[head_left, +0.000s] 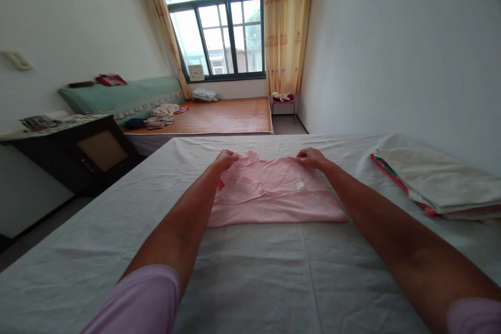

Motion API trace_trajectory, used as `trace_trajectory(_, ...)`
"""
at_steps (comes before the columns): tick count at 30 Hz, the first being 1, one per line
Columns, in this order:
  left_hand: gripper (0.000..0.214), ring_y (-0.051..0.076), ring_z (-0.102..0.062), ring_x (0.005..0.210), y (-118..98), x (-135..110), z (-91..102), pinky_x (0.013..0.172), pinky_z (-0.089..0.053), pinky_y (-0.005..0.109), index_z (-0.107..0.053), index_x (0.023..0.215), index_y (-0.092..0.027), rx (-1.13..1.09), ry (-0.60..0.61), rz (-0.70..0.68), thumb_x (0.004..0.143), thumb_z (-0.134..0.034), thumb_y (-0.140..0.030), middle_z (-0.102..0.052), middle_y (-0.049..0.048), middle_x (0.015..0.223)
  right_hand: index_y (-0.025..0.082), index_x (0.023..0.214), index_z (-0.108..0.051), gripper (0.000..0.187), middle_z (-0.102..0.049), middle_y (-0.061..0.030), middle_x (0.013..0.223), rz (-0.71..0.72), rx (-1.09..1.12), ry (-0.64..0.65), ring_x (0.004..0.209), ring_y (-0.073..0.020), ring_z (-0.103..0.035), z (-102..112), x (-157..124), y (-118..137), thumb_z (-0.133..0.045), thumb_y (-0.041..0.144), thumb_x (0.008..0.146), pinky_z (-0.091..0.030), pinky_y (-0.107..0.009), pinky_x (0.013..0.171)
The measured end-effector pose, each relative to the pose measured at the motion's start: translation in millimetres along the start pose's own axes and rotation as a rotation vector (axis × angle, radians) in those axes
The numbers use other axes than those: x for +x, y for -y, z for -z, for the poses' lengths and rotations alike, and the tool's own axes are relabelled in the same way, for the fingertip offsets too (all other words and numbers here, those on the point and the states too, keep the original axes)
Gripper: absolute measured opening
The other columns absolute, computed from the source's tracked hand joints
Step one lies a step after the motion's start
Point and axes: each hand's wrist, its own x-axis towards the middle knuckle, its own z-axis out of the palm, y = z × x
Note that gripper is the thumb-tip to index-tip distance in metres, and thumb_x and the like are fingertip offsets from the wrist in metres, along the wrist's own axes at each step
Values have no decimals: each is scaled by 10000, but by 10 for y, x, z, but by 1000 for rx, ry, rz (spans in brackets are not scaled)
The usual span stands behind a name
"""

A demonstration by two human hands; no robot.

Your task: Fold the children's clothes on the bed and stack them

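A pink shirt (274, 195) lies partly folded on the bed's white sheet (254, 276), its near edge a straight fold. A small white label shows on the cloth, right of the middle. My left hand (226, 159) pinches the shirt's far left corner, and a bit of red shows just below that hand. At the far right corner, my right hand (311, 158) is closed on the same cloth with thumb and fingers together. Both arms reach forward, one along each side of the shirt.
Folded cloths (442, 177) are stacked at the right, near the wall. Beyond the sheet stands a second bed with a brown mat (230, 115) and folded clothes (159, 122). A dark cabinet (97, 154) is at the left, and a small stool (283, 99) stands by the curtain.
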Motion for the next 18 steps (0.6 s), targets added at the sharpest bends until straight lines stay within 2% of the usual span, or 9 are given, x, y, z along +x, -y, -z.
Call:
trace_trajectory(4, 354, 150, -596, 639, -47, -316, 257, 591, -461, 240, -675, 949, -96, -269, -6, -206, 703, -603, -341, -657, 14, 721, 164, 854, -698, 175, -723, -35, 831, 166, 274, -200, 780, -173, -644, 263, -317, 52, -594, 229, 729, -473, -242, 703)
trace_trajectory(7, 301, 159, -591, 676, 95, -695, 367, 640, -474, 258, -692, 867, -105, -375, 32, -343, 657, -606, -303, -647, -3, 697, 158, 808, -674, 175, -705, -36, 802, 289, 398, -154, 782, -181, -636, 355, -663, -28, -590, 290, 730, -489, -269, 725)
trace_trajectory(9, 251, 173, -607, 738, 230, -964, 348, 712, -487, 276, -706, 818, -120, -287, 93, -363, 644, -586, -256, -663, 3, 721, 163, 795, -670, 171, -700, -31, 789, 319, 390, -31, 780, -182, -638, 322, -889, -104, -598, 300, 722, -496, -271, 724)
trace_trajectory(12, 264, 190, -619, 876, 395, -1290, 250, 829, -480, 291, -734, 823, -161, -167, 170, -414, 619, -572, -203, -700, 29, 885, 176, 843, -687, 168, -713, -24, 836, 309, 318, 114, 797, -173, -645, 183, -1140, -166, -595, 232, 714, -497, -257, 732)
trace_trajectory(14, 274, 200, -614, 955, 453, -1424, 203, 885, -468, 300, -744, 849, -177, -166, 162, -448, 637, -574, -209, -697, 49, 986, 183, 861, -702, 193, -723, -26, 874, 294, 266, 108, 827, -173, -650, 91, -1235, -162, -573, 174, 718, -493, -257, 765)
trace_trajectory(18, 253, 202, -614, 1004, 500, -1523, 213, 963, -444, 331, -743, 826, -181, -247, 46, -474, 738, -521, -264, -691, 71, 1018, 205, 890, -731, 239, -732, -29, 930, 252, 170, -29, 916, -195, -648, 8, -1326, -130, -544, 144, 755, -477, -288, 849)
